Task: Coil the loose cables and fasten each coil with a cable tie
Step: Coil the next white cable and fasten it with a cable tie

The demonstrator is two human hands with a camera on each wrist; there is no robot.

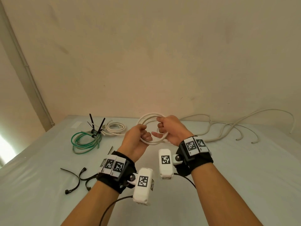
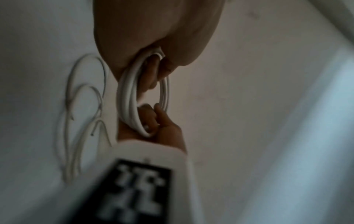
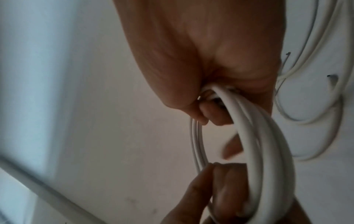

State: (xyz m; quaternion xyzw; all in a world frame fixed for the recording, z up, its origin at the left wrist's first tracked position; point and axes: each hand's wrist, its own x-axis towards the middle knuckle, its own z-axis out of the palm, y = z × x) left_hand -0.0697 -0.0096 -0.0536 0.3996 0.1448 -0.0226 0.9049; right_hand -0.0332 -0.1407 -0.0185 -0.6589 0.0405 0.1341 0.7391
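Observation:
Both hands hold one coil of white cable [image 1: 147, 117] in the air above the table's middle. My left hand [image 1: 142, 132] grips the coil's left side with curled fingers, and my right hand [image 1: 161, 126] grips its right side. In the left wrist view the coil [image 2: 126, 94] hangs from my left hand [image 2: 159, 65]; the other hand's fingers clasp its far end. In the right wrist view the coil's [image 3: 268, 144] several white turns pass under my right hand [image 3: 206, 112]. No tie shows on this coil.
On the pale table [image 1: 236, 168], a green and grey coil [image 1: 86, 141] and a small white coil [image 1: 114, 128] lie at the left, each with a black tie. Loose black cable ties [image 1: 73, 180] lie front left. Loose white cables [image 1: 228, 128] sprawl at the back right.

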